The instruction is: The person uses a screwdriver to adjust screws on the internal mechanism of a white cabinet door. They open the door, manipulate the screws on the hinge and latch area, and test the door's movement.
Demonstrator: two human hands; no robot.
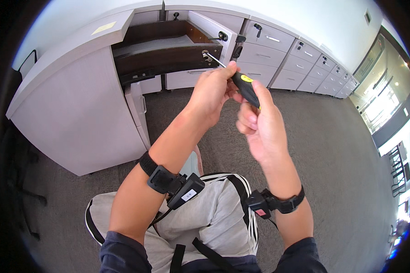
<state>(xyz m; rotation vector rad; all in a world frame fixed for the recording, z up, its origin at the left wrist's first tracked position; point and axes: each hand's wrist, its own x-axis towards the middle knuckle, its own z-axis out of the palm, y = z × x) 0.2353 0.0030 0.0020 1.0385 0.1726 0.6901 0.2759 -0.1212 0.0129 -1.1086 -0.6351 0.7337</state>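
A screwdriver [247,89] with a black and yellow handle slants up and to the left. Its thin metal shaft reaches a round metal fitting [206,56] on the dark side panel [164,60] of a pulled-out drawer. My left hand [212,93] is closed, its fingers pinching the front of the screwdriver near the shaft. Around the rear of the handle, my right hand [265,120] is closed with the thumb along the top. Just beyond the tip stands the pale drawer front [205,27], with a black lock [222,36] on its inner face.
The drawer juts from a pale desk cabinet [73,104] on the left. A row of similar lockable drawer cabinets [271,50] lines the far wall, some with keys in them. A dark chair [25,189] stands at the left edge. Grey carpet [332,150] stretches to the right.
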